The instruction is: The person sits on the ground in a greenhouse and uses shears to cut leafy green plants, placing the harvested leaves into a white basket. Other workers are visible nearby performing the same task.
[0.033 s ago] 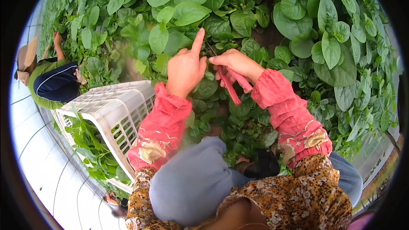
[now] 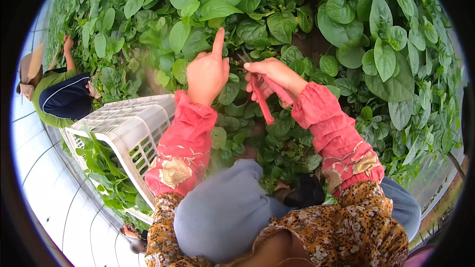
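Note:
My left hand (image 2: 205, 76) is over the leafy green plants, back of the hand up. Its index finger points forward, the tip touching or just below a broad leaf (image 2: 218, 8). The thumb stands apart; the other fingers curl under, and I see nothing held there. To its right, my right hand (image 2: 273, 75) is closed around red-handled scissors (image 2: 262, 102). Their handles hang toward me, and the narrow metal blades (image 2: 243, 55) reach forward among the leaves, a short gap from my left hand.
A white plastic crate (image 2: 129, 127) lies tilted at my left, with picked greens (image 2: 106, 168) inside. Beyond it a person in a green top (image 2: 59, 89) bends over the plants. My grey-blue-clad knee (image 2: 222, 207) is close below my hands. Dense leaves (image 2: 381, 64) grow at the right.
My left hand has moved slightly left and away from my right hand. Leaves near its fingertip have shifted. My right hand stays almost in place, with the scissor blades showing more clearly.

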`<state>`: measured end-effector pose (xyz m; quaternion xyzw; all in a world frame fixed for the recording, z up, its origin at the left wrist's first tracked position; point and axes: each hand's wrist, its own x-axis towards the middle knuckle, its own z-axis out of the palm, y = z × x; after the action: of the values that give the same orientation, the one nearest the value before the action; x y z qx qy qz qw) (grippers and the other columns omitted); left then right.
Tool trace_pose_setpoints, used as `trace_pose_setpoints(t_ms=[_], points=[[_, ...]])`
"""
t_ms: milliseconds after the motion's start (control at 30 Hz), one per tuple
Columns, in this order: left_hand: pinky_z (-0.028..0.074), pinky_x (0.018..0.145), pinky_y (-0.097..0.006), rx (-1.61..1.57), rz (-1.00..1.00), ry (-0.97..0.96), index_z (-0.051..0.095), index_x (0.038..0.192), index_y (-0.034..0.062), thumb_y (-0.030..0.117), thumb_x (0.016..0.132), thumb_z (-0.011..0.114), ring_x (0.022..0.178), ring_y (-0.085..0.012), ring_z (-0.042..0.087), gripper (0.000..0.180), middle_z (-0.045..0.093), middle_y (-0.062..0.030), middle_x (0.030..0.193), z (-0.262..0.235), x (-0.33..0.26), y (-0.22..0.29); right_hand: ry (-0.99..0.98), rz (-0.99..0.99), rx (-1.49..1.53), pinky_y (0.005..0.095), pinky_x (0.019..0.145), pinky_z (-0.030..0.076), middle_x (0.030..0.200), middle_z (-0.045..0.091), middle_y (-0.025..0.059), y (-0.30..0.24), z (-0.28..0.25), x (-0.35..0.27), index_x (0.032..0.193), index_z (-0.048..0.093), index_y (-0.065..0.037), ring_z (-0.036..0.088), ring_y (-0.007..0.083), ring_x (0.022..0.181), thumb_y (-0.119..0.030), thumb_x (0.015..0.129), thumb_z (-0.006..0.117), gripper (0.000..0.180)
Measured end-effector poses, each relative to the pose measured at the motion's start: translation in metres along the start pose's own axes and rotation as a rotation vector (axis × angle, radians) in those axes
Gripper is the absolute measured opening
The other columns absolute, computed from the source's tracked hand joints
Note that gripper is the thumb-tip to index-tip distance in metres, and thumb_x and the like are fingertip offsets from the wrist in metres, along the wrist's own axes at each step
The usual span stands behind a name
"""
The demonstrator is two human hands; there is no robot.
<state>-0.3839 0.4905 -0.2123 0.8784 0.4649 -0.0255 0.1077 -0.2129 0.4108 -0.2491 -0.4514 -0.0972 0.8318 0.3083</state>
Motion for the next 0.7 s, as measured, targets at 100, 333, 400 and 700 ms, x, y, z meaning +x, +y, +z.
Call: trace_pose_setpoints(t_ms=[100, 333, 400, 700], points=[[0.049, 0.059, -0.046, 0.027, -0.031, 0.059, 0.045, 0.132, 0.0159, 0.024, 0.081, 0.066, 0.065, -0.0378, 0.062, 0.056, 0.062, -0.0192, 0.072, 0.007, 0.008, -0.012, -0.027, 0.011, 0.203, 0.0333, 0.053, 0.049, 0.077, 0.063, 0.0138, 0.005, -0.004, 0.012, 0.09, 0.056, 0.002, 0.064, 0.0256, 0.062, -0.038, 0.09, 0.056, 0.04], [0.049, 0.061, -0.041, 0.11, -0.065, 0.262, 0.061, 0.095, 0.0108, 0.022, 0.076, 0.07, 0.072, -0.028, 0.061, 0.024, 0.064, -0.0078, 0.072, 0.02, 0.001, -0.032, 0.043, -0.076, 0.141, 0.0282, 0.048, 0.048, 0.063, 0.06, 0.0071, 0.012, 0.004, 0.03, 0.081, 0.057, -0.001, 0.058, 0.0166, 0.051, -0.029, 0.089, 0.061, 0.029], [0.047, 0.062, -0.039, -0.043, -0.197, 0.343, 0.064, 0.082, 0.0097, 0.024, 0.076, 0.073, 0.069, -0.0274, 0.06, 0.018, 0.064, -0.0077, 0.073, 0.024, -0.006, -0.045, 0.095, -0.159, 0.034, 0.0279, 0.044, 0.047, 0.063, 0.059, 0.0078, 0.012, 0.005, 0.022, 0.079, 0.056, 0.0, 0.056, 0.0166, 0.046, -0.028, 0.088, 0.062, 0.029], [0.048, 0.07, -0.035, -0.528, -0.484, 0.356, 0.048, 0.114, -0.009, 0.044, 0.066, 0.084, 0.075, -0.0255, 0.059, 0.081, 0.063, -0.0152, 0.088, 0.023, 0.005, -0.029, 0.288, -0.316, -0.911, 0.0444, 0.075, 0.049, 0.081, 0.065, 0.0222, -0.025, 0.031, 0.054, 0.085, 0.065, 0.003, 0.064, 0.0387, 0.082, -0.034, 0.078, 0.06, 0.038]])
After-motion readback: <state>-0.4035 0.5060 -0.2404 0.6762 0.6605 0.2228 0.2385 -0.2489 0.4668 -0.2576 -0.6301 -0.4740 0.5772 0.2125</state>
